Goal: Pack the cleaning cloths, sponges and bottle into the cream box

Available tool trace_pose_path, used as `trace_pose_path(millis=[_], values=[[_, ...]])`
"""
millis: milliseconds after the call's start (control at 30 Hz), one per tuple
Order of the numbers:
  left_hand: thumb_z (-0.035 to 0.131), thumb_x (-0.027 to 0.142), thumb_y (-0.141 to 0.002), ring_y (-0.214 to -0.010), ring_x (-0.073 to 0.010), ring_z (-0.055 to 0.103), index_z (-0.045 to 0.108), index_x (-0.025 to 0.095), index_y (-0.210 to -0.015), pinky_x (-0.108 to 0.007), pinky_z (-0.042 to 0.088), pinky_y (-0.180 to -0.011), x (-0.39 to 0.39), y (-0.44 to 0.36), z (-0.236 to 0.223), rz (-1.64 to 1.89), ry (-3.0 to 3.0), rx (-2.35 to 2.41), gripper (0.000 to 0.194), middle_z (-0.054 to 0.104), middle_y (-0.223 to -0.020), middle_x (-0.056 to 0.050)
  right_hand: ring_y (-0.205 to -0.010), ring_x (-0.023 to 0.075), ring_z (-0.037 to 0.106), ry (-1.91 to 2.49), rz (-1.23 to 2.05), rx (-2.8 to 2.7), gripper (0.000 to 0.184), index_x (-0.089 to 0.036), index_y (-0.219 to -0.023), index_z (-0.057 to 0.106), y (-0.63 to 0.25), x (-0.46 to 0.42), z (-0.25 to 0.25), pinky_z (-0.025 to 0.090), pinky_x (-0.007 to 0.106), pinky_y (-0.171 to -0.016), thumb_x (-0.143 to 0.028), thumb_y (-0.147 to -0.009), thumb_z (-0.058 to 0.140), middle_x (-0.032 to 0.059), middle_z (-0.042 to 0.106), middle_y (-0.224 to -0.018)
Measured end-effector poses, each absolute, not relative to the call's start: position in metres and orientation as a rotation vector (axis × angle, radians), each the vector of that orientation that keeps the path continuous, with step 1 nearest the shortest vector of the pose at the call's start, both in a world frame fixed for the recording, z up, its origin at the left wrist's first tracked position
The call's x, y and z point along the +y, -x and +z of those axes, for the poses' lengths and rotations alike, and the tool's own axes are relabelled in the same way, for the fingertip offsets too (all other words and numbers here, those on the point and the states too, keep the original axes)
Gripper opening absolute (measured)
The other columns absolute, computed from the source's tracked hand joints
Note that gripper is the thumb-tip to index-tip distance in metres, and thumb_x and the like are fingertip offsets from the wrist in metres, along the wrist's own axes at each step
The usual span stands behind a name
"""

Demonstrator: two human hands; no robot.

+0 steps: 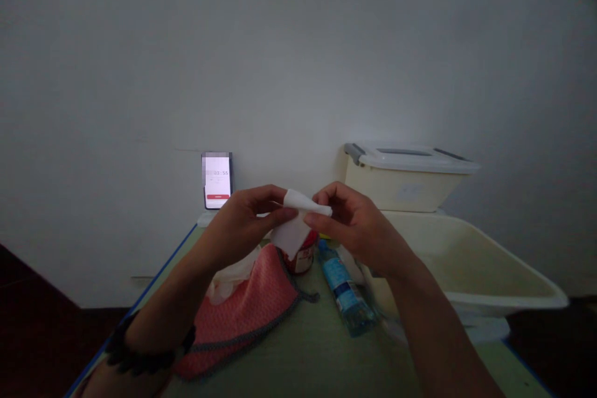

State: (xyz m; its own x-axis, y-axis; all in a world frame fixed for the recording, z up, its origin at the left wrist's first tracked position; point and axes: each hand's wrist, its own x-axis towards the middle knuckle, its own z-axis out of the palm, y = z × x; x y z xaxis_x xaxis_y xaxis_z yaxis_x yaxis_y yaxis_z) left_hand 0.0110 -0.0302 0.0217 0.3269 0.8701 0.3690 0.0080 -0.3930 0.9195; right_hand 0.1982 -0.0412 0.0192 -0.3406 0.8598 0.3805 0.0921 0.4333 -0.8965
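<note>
Fingers [282,216] of the left hand [240,225] pinch the left side of a folded white tissue [288,239] at the centre of the frame; the right hand [355,224] grips its right end between thumb and fingers; a black beaded bracelet [152,353] circles the left wrist, lower left; just below and partly behind the tissue stands a red jar [304,259] with a pale label; a pink cloth [247,311] with grey edging lies at lower centre-left, beside crumpled white material [233,277]; a blue-labelled clear bottle [347,292] lies slantwise right of the jar; farther right, a cream basin [508,264] spreads below a lidded storage box [396,183]; left of centre, a smartphone [217,180] stands upright, its screen lit, at the far end of the green table [336,364].
</note>
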Motion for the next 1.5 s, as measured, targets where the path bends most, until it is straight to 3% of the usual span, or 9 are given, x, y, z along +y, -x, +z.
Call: trace_pose_path(millis=[200, 367, 700, 833, 1033, 1233, 1500], values=[[0.071, 0.015, -0.07, -0.087, -0.0195, 0.065, 0.063, 0.018, -0.103, -0.029, 0.051, -0.075, -0.033, -0.013, 0.018, 0.951, -1.667, 0.694, 0.034, 0.069, -0.1, -0.006, -0.063, 0.0082, 0.048, 0.737, 0.991, -1.623, 0.023, -0.021, -0.074, 0.043, -0.195, -0.042, 0.023, 0.041, 0.02, -0.053, -0.027, -0.074, 0.066, -0.0047, 0.051, -0.073], [0.061, 0.026, -0.08, -0.087, -0.021, 0.065, 0.065, 0.018, -0.096, -0.031, 0.05, -0.078, -0.033, -0.011, 0.015, 0.747, -1.778, 0.754, 0.018, 0.07, -0.091, -0.005, -0.057, 0.008, 0.043, 0.861, 0.846, -1.628, 0.027, -0.02, -0.072, 0.045, -0.195, -0.042, 0.024, 0.036, 0.02, -0.048, -0.032, -0.072, 0.069, -0.0061, 0.047, -0.063], [0.059, 0.037, -0.081, -0.081, -0.023, 0.065, 0.064, 0.017, -0.089, -0.03, 0.05, -0.071, -0.031, -0.006, 0.015, 0.584, -1.904, 0.841, 0.023, 0.07, -0.084, -0.006, -0.054, 0.0062, 0.043, 0.823, 0.888, -1.583, 0.027, -0.02, -0.073, 0.045, -0.192, -0.044, 0.024, 0.035, 0.018, -0.045, -0.033, -0.074, 0.068, -0.0068, 0.047, -0.062], [0.056, 0.033, -0.083, -0.082, -0.0202, 0.065, 0.065, 0.016, -0.092, -0.028, 0.05, -0.072, -0.03, -0.003, 0.018, 0.594, -1.831, 0.764, 0.021, 0.07, -0.084, -0.004, -0.053, 0.0058, 0.047, 0.835, 0.967, -1.608, 0.027, -0.02, -0.075, 0.048, -0.197, -0.042, 0.023, 0.039, 0.016, -0.045, -0.033, -0.071, 0.071, -0.0068, 0.051, -0.063], [0.059, 0.022, -0.083, -0.077, -0.0141, 0.065, 0.067, 0.019, -0.096, -0.022, 0.05, -0.067, -0.03, -0.001, 0.019, 0.701, -1.686, 0.673, 0.016, 0.072, -0.08, -0.001, -0.07, 0.0105, 0.063, 0.768, 1.121, -1.692, 0.027, -0.02, -0.088, 0.058, -0.205, -0.042, 0.025, 0.051, 0.021, -0.062, -0.025, -0.067, 0.074, -0.0016, 0.066, -0.078], [0.064, 0.019, -0.078, -0.08, -0.0156, 0.066, 0.069, 0.02, -0.09, -0.024, 0.051, -0.071, -0.03, -0.002, 0.019, 0.694, -1.686, 0.662, 0.013, 0.073, -0.081, 0.0, -0.061, 0.0094, 0.062, 0.816, 1.113, -1.752, 0.012, -0.018, -0.085, 0.064, -0.209, -0.045, 0.031, 0.05, 0.021, -0.058, -0.026, -0.077, 0.065, -0.0024, 0.065, -0.068], [0.06, 0.015, -0.081, -0.078, -0.0131, 0.067, 0.07, 0.019, -0.09, -0.021, 0.051, -0.072, -0.031, -0.002, 0.019, 0.685, -1.657, 0.574, 0.014, 0.072, -0.081, -0.001, -0.059, 0.0093, 0.059, 0.83, 1.022, -1.824, 0.011, -0.017, -0.084, 0.066, -0.21, -0.047, 0.035, 0.048, 0.022, -0.057, -0.023, -0.082, 0.058, -0.0028, 0.062, -0.063]])
